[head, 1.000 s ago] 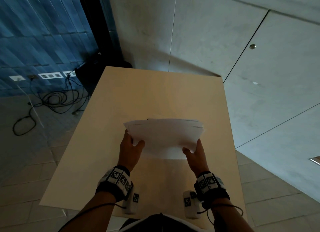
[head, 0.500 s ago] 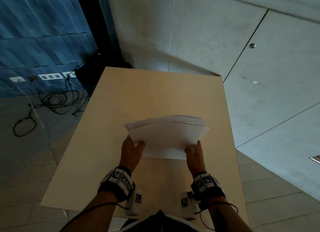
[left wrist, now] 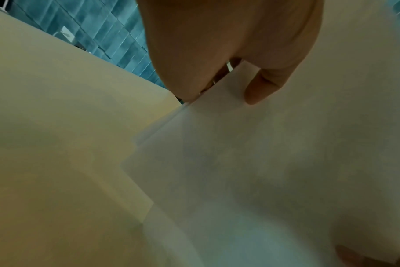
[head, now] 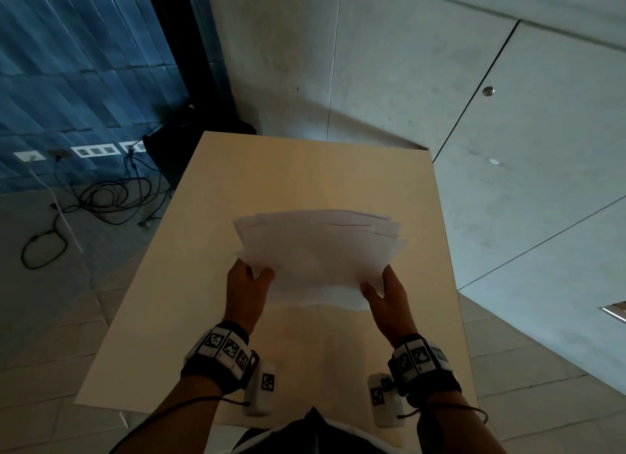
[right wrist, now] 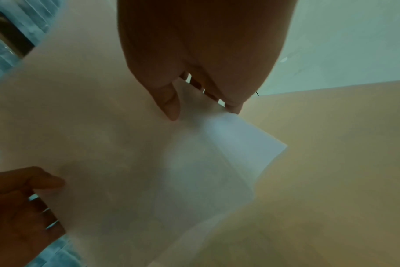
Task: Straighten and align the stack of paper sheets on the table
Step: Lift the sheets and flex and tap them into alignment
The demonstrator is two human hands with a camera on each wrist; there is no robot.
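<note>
A pale beige, rectangular table with a smooth matte top [head: 305,179] stands on a floor of light grey tiles [head: 50,318], its far edge close to a grey concrete wall and its surface warmer and more orange toward the middle. The lower edge of a loose stack of white paper sheets [head: 318,250] seems to rest on the tabletop near its middle, though the contact is hard to make out; the sheets' top edges are fanned and uneven. On the floor to the table's left lies a tangle of black cables [head: 101,199].
</note>
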